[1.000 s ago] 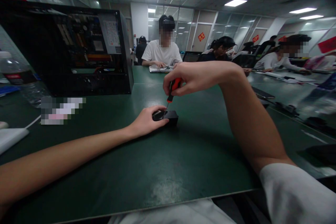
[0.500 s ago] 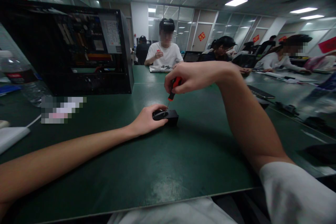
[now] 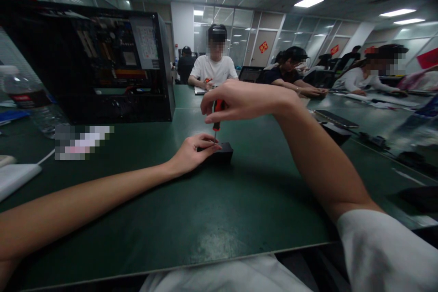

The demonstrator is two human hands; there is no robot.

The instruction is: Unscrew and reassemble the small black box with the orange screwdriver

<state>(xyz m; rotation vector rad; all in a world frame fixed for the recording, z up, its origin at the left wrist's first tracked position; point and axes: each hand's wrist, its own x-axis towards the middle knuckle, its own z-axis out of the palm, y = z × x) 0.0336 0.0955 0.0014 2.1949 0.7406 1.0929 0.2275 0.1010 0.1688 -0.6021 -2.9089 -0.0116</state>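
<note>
My left hand [image 3: 190, 155] presses the small black box-shaped device [image 3: 219, 153] flat on the green table [image 3: 219, 219], while my right hand [image 3: 239, 100] fingers pinch the red-and-black-handled screwdriver [image 3: 216, 116] upright over it. I judge the shaft should stay vertical, with steady downward pressure. The tip and screw are hidden behind my left fingers.

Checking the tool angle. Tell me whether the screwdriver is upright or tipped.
Nearly upright: the screwdriver hangs tip-down from the right hand onto the black device.

Red-handled screwdriver [image 3: 216, 117], green table [image 3: 212, 210]
</note>
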